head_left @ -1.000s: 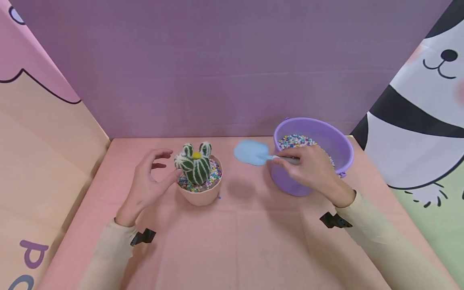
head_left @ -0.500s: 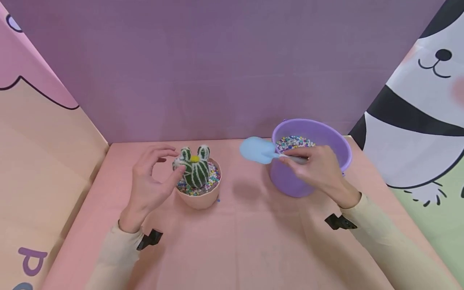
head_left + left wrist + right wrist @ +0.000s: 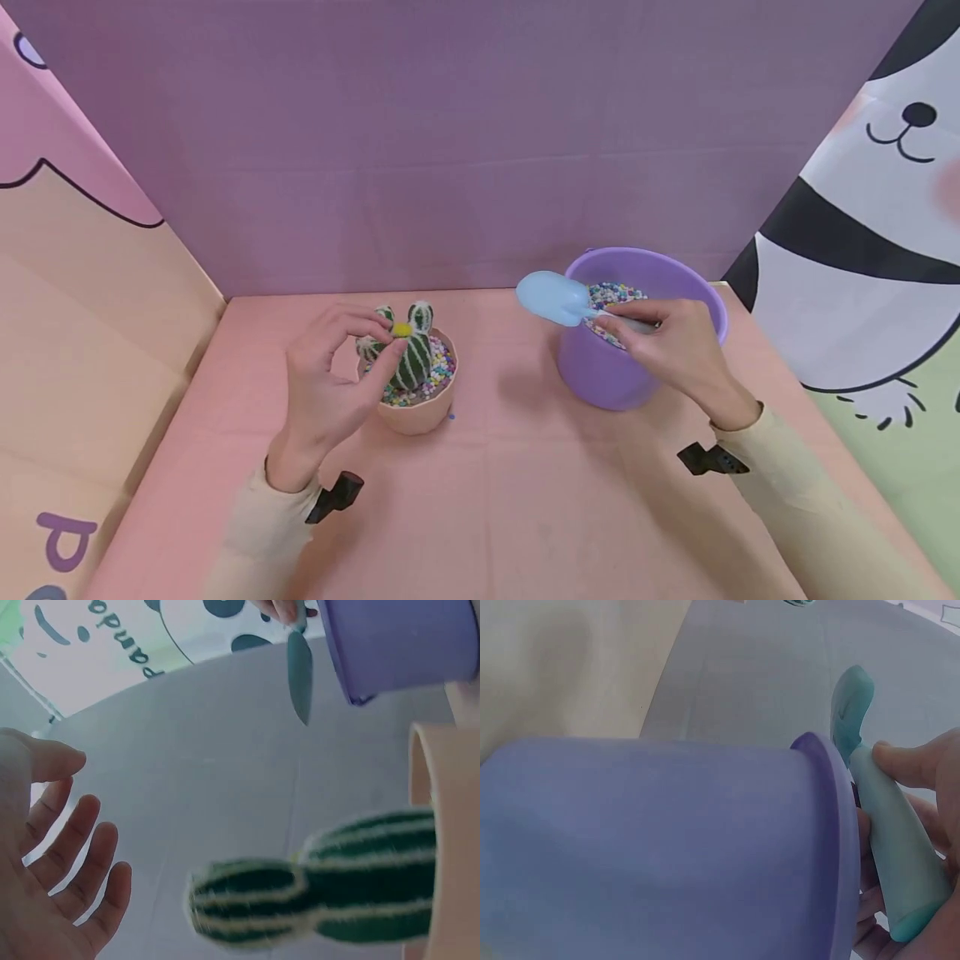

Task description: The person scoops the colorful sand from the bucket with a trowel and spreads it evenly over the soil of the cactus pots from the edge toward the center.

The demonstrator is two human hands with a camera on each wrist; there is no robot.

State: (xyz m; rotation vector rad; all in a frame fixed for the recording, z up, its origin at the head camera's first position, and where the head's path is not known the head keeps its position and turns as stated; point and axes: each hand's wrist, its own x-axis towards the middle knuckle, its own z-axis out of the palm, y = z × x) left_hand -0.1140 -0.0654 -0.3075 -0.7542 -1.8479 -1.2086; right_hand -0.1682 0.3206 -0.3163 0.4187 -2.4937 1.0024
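Observation:
My right hand [image 3: 678,350] grips the pale handle of a light blue toy shovel [image 3: 553,297], whose blade points left beside the rim of a purple bucket [image 3: 611,379]. Small multicoloured beads [image 3: 617,293] lie inside that bucket. My left hand [image 3: 333,375] hovers over a knitted-looking green-and-white cactus [image 3: 414,363] with a yellow top, hiding part of it from the head camera. In the left wrist view a gap separates the bent fingers [image 3: 94,862] from the cactus. The cactus stands among beads in a peach pot [image 3: 415,418].
A pink cloth [image 3: 487,500] covers the table. One small blue bead [image 3: 452,416] lies next to the pot. Behind stands a purple backdrop [image 3: 465,150], with a panda-printed panel [image 3: 847,250] at the right and a beige-and-pink panel [image 3: 82,317] at the left.
The shovel has risen and shifted right, its neck now over the bucket's near-left rim. My left hand has moved right, from beside the cactus to over it.

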